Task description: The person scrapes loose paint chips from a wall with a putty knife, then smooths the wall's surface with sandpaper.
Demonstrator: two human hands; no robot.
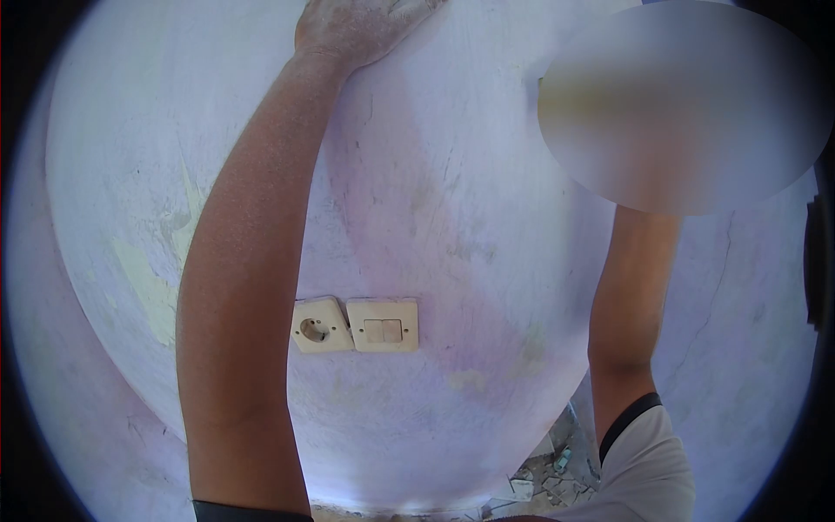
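Left arm (233, 348), the person's: bare, raised, nearly straight, running near to far with a lean to the right; forearm (261, 183) flecked pale. Left hand (370, 26): whitened, partly cut off at the far edge, bent right at the wrist (326, 59). Right arm (635, 287): raised, slightly bent at the elbow (622, 352). Right hand: lost in blur, pose unreadable.

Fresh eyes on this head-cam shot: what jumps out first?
The raised arms: the dusty left hand is up against the pale, patchy wall at the top edge, while the right forearm runs into a large blur at upper right. Next, a tilted power socket beside a double light switch, below centre. Last, rubble on the floor, lower right.
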